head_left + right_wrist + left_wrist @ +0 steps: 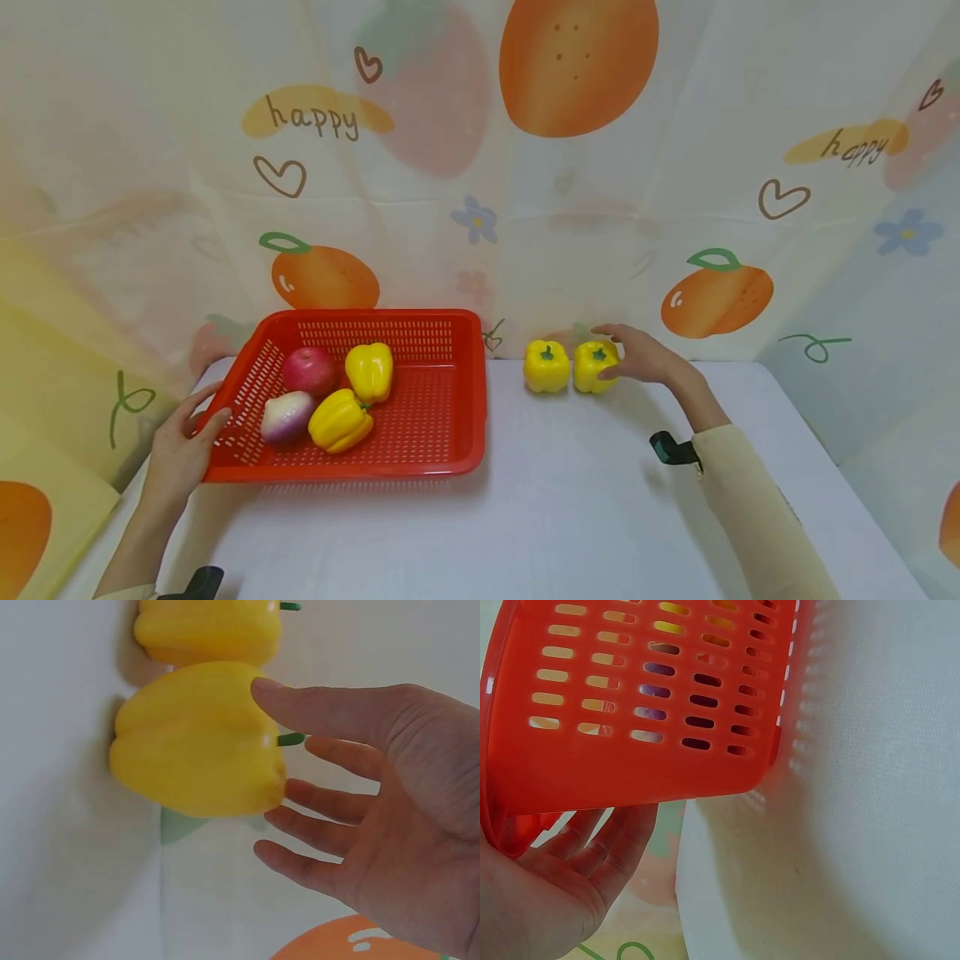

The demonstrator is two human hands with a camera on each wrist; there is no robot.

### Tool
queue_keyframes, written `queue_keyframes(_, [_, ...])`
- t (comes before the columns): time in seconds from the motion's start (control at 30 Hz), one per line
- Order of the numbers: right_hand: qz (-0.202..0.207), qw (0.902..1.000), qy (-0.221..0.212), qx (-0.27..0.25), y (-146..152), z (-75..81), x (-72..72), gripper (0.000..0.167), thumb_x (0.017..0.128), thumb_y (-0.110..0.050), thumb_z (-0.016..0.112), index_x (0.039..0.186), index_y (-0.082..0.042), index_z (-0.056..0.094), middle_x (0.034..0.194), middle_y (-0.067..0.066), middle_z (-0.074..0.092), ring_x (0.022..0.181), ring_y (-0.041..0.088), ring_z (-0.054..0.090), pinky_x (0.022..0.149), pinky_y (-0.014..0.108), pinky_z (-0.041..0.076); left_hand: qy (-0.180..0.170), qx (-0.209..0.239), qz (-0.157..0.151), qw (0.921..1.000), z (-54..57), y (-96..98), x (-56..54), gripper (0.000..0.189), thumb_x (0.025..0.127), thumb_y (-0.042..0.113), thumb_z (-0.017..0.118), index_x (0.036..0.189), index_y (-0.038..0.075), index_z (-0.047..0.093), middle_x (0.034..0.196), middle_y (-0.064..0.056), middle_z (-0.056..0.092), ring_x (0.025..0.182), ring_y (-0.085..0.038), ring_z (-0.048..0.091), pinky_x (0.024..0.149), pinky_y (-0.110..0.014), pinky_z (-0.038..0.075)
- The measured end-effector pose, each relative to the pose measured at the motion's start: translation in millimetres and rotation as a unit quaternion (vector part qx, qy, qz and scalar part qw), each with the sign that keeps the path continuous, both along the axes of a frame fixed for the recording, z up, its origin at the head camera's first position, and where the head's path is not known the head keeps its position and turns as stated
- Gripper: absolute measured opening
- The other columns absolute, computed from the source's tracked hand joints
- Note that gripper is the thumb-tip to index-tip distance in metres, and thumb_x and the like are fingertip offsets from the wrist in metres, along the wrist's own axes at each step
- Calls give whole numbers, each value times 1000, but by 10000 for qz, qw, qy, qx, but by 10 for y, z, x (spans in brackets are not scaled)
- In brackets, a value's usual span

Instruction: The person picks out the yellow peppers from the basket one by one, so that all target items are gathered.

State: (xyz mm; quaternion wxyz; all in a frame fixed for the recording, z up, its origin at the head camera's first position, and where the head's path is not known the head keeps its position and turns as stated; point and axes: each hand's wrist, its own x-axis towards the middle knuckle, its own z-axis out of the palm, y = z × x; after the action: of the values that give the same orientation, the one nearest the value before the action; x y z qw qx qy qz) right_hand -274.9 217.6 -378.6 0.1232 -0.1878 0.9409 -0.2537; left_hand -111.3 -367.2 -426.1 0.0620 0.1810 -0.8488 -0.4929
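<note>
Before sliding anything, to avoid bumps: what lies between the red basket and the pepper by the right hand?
One other yellow pepper, on the white table; the head view shows it.

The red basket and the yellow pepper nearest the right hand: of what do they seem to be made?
Red basket: likely moulded plastic, smooth with slight sheen; its walls have rows of even slots.
Yellow pepper: smooth, with a soft gloss; perhaps an imitation in plastic or foam, as the colour is very even, but real skin remains possible.
</note>
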Motion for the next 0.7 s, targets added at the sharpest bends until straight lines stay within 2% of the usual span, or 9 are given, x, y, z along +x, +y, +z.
queue_keyframes(0.17, [6, 9998, 177, 17, -48, 135, 27, 70, 86, -15, 75, 145, 1, 40, 149, 27, 36, 134, 47, 34, 106, 63, 32, 111, -49, 5, 9999, -14, -4, 0, 58, 101, 41, 48, 155, 25, 31, 138, -36, 43, 73, 6, 55, 60, -23, 56])
queue_keyframes(0.3, [58, 9996, 209, -160, -88, 231, 57, 70, 87, -14, 73, 147, 0, 39, 152, 25, 33, 136, 46, 31, 108, 63, 29, 109, -9, 13, 9999, -17, 4, 4, 58, 101, 41, 48, 155, 26, 31, 138, -36, 42, 73, 6, 55, 60, -23, 56])
queue_keyframes(0.53, [243, 9984, 329, -390, -216, 371, 94, 68, 90, -15, 71, 148, -2, 38, 153, 21, 34, 133, 47, 37, 105, 59, 37, 29, 32, 34, 10000, -3, 9, 11, 59, 101, 43, 48, 155, 26, 30, 140, -36, 41, 73, 8, 53, 61, -22, 55])
queue_keyframes(0.7, [317, 9974, 438, -477, -329, 458, 82, 66, 89, -13, 71, 147, -4, 41, 152, 18, 37, 132, 45, 40, 104, 57, 39, 125, 74, 26, 9999, -8, 17, 13, 58, 101, 42, 49, 154, 27, 32, 139, -36, 41, 73, 8, 55, 61, -22, 55])
